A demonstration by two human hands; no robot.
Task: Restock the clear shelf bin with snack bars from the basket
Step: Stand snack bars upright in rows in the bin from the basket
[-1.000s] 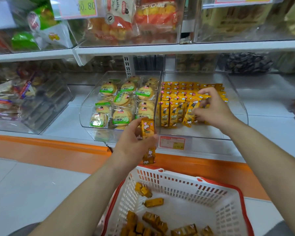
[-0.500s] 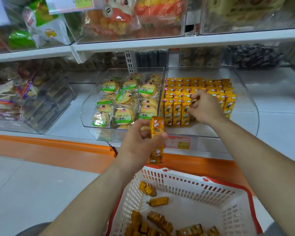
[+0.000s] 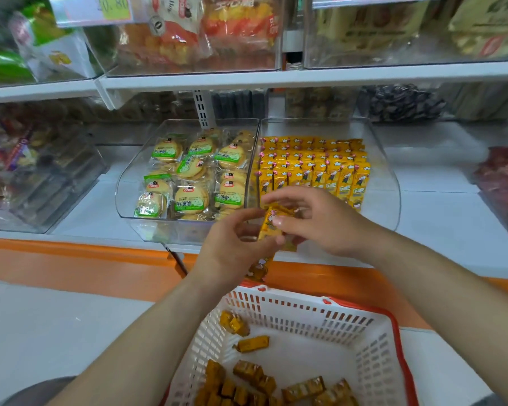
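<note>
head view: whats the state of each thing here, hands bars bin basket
left hand: grips held bars
right hand: pinches the top held bar
held bars: raised in front of the bin, not yet placed
bin: open-topped, partly filled
bin bars: upright in rows
basket: open, below both hands
basket bars: lying loose
biscuit bin: filled with wrapped biscuits

Round biscuits (image 3: pixel 191 197) in green-labelled wrappers fill a clear tray (image 3: pixel 121 197). A white shelf (image 3: pixel 305 76) above carries bagged snacks (image 3: pixel 238 27). Dark sweets (image 3: pixel 402 102) sit beneath it
</note>
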